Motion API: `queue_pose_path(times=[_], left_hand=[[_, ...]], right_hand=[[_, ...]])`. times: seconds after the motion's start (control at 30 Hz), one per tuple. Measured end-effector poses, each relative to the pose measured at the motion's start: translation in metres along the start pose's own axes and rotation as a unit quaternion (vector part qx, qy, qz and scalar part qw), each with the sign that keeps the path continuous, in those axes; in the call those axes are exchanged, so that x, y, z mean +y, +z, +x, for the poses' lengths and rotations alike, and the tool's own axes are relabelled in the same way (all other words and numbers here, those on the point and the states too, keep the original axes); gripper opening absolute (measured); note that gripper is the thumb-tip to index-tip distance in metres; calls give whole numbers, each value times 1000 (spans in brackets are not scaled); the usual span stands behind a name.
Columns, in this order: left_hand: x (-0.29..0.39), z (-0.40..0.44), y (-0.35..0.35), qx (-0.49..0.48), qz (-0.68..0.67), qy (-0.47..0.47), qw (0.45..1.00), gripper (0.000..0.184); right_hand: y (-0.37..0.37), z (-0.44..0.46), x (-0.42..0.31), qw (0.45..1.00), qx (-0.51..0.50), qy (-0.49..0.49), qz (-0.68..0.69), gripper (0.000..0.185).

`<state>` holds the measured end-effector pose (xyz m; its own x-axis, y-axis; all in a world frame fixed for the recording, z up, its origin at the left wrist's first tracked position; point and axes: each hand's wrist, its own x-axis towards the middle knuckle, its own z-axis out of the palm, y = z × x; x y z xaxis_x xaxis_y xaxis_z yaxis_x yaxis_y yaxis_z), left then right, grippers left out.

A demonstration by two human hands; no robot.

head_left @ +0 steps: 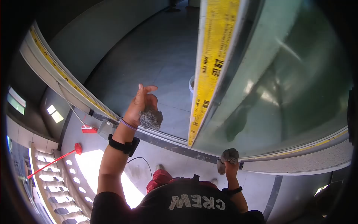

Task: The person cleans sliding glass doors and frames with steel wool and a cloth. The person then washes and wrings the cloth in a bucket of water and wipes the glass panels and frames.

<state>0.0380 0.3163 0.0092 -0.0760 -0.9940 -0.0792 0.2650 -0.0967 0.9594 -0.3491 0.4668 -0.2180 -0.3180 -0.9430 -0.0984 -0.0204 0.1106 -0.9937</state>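
Steel wool (pixel 151 119) beyond black "CREW" shirt (pixel 179 214)

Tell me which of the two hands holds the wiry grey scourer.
The left hand, higher in the picture, holds the wiry grey scourer; the right hand, near the glass panel, has grey cloth-like material.

Past the left hand (pixel 144 98), the open doorway (pixel 160 67) gave room to reach inward. The yellow-taped post (pixel 214 67) bounded that gap, partly hiding a bucket (pixel 192 89); glass (pixel 294 100) barred the right hand (pixel 231 167) ahead.
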Motion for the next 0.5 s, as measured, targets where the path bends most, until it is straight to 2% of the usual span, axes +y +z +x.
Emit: queue_pose_path(times=[0.03, 0.1, 0.17, 0.23, 0.3, 0.33, 0.43, 0.47, 0.5], left_hand=[[-25, 5, -42, 6, -103, -46, 994, 65], [-77, 6, -126, 67, -286, -120, 948, 62], [-90, -11, -172, 114, -337, -136, 925, 61], [-91, -34, -206, 162, -376, -156, 899, 61], [-89, -46, -229, 154, -400, -149, 891, 64], [-96, -51, -244, 127, -385, -138, 904, 69], [-101, -54, -275, 132, -434, -135, 881, 73], [-112, -54, -288, 98, -449, -117, 881, 59], [-123, -53, -299, 98, -451, -121, 879, 59]], right_hand=[[29, -10, 1, 994, -68, 2, -88, 32], [102, -24, -1, 993, -98, 49, -41, 31], [168, -33, -8, 981, -153, 114, -24, 38], [235, -31, -21, 970, -186, 134, 87, 39], [278, -16, -30, 955, -209, 193, 88, 40], [292, -6, -32, 948, -231, 186, 114, 43], [337, 15, -66, 957, -182, 171, 146, 48], [345, 27, -65, 958, -179, 174, 141, 48], [351, 42, -60, 957, -155, 173, 174, 47]])
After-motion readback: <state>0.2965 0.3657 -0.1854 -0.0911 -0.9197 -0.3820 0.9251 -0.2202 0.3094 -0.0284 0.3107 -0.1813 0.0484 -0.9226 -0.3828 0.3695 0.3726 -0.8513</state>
